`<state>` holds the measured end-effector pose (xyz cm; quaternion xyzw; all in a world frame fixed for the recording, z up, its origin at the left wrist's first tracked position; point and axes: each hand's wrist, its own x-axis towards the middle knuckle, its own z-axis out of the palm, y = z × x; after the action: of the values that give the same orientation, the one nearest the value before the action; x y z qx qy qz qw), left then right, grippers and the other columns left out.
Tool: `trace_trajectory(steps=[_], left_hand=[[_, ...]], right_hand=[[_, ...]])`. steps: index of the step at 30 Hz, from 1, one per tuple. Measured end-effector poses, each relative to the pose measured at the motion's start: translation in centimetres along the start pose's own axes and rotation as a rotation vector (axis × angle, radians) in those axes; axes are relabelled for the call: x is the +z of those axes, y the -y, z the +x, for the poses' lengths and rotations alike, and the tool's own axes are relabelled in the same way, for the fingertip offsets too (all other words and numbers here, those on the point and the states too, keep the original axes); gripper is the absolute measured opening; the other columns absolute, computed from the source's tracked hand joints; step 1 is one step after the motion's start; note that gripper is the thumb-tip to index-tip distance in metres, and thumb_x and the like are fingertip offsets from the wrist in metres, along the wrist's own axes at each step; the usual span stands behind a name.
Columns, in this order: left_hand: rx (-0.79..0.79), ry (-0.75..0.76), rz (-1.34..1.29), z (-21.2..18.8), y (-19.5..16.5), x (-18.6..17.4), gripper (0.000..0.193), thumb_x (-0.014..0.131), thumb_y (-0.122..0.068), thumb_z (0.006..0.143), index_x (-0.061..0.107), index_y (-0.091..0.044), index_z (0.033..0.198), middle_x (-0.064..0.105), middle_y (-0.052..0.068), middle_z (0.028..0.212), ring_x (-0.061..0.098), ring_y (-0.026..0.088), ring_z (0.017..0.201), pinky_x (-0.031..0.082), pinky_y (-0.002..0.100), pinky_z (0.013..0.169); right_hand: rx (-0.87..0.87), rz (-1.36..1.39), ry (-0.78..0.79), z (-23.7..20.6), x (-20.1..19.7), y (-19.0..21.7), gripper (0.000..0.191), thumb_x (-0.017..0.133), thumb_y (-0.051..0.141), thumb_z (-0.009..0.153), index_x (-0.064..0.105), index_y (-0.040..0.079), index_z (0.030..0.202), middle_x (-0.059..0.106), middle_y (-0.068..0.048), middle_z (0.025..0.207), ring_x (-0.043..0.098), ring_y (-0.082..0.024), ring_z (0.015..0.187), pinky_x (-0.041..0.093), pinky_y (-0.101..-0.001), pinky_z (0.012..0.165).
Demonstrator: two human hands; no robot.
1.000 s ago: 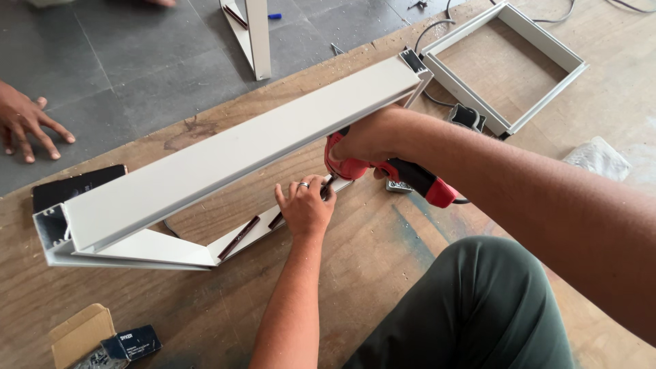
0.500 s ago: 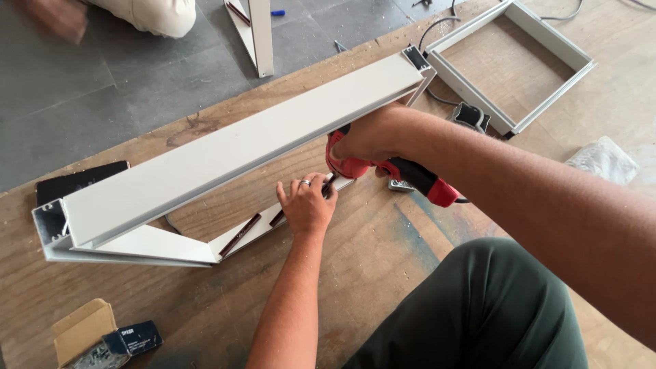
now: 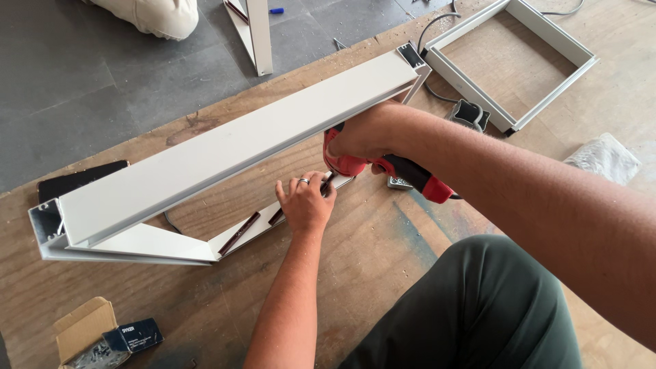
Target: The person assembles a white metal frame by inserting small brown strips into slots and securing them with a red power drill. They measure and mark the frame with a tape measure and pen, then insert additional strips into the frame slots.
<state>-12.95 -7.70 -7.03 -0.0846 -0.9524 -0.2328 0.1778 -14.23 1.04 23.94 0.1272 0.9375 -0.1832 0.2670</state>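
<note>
Red drill (right-held), nose down-left, frame diagonal

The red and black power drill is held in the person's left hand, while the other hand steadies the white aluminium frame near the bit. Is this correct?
Not quite. The head view shows the red and black power drill in the right hand, not the left. The left hand, with a ring on one finger, rests at the white aluminium frame near the bit, as you said.
</note>
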Motion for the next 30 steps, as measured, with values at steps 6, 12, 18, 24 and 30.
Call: trace_trajectory(steps=[6,12,18,24,30], left_hand=[[0.01,-0.05,-0.012,-0.2,0.1,0.0,0.022,0.076,-0.036,0.083,0.074,-0.02,0.098,0.076,-0.005,0.108,0.068,0.022,0.102,0.035,0.061,0.113],[0.018,-0.043,-0.019,-0.2,-0.1,-0.6,0.021,0.077,-0.035,0.082,0.074,-0.021,0.098,0.076,-0.005,0.105,0.068,0.023,0.1,0.037,0.061,0.112],[0.028,-0.112,-0.036,-0.4,-0.4,-0.8,0.019,0.077,-0.034,0.082,0.073,-0.021,0.096,0.076,-0.006,0.104,0.067,0.024,0.099,0.038,0.062,0.111],[0.013,-0.048,-0.025,0.1,-0.3,-1.1,0.02,0.078,-0.036,0.083,0.073,-0.021,0.096,0.075,-0.003,0.102,0.067,0.025,0.1,0.036,0.061,0.114],[-0.035,0.114,-0.037,0.5,-0.7,-2.2,0.026,0.076,-0.035,0.083,0.07,-0.019,0.102,0.073,0.0,0.11,0.065,0.025,0.109,0.028,0.059,0.119]], right_hand=[[-0.081,-0.078,0.012,1.0,0.6,-0.5,0.044,0.072,0.027,0.086,0.066,0.001,0.121,0.072,-0.018,0.078,0.065,-0.023,0.048,0.053,-0.0351,0.04],[-0.04,-0.079,0.012,1.1,0.5,-0.6,0.046,0.07,0.029,0.084,0.062,0.003,0.122,0.072,-0.019,0.078,0.068,-0.025,0.05,0.055,-0.0362,0.043],[-0.115,-0.299,0.075,1.7,0.7,-0.1,0.044,0.071,0.038,0.088,0.068,0.002,0.114,0.073,-0.015,0.079,0.068,-0.023,0.053,0.055,-0.0368,0.05],[-0.664,-0.194,-0.313,-2.0,1.9,-4.7,0.031,0.071,0.034,0.086,0.067,0.013,0.108,0.072,-0.014,0.078,0.071,-0.032,0.07,0.056,-0.0443,0.063],[-0.468,-0.229,-0.165,-9.6,0.1,-16.5,0.076,0.081,0.045,0.077,0.055,0.027,0.146,0.075,-0.004,0.118,0.079,-0.027,0.084,0.062,-0.0393,0.072]])
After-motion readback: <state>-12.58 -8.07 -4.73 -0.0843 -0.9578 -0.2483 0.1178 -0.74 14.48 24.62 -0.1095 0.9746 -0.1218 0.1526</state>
